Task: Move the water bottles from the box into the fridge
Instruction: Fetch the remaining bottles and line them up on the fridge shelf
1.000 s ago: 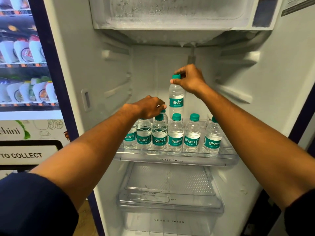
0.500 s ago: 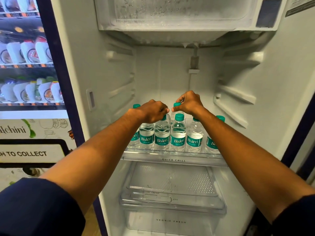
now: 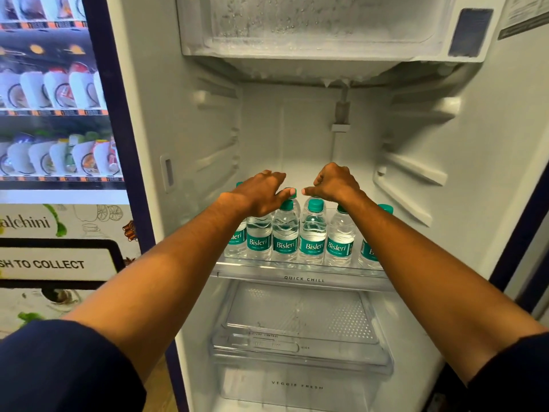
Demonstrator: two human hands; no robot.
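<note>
Now both hands hover over the bottle caps: the left hand loose-fingered, the right hand curled, neither plainly grasping. Six water bottles line the front edge of the shelf (more caps behind, uncounted) inside the white fridge; one vending machine stands left.

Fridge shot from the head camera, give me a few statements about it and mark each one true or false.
1. The water bottles stand upright on the shelf marked Quick Chill. True.
2. The bottle caps are red. False: they are teal green.
3. Both hands are above the bottle tops, left hand and right hand. True.
4. The drawer marked Veggie Fresh is full of bottles. False: no bottles show in it.
5. The right hand holds a bottle high above the shelf. False: it sits low, at cap level.
</note>
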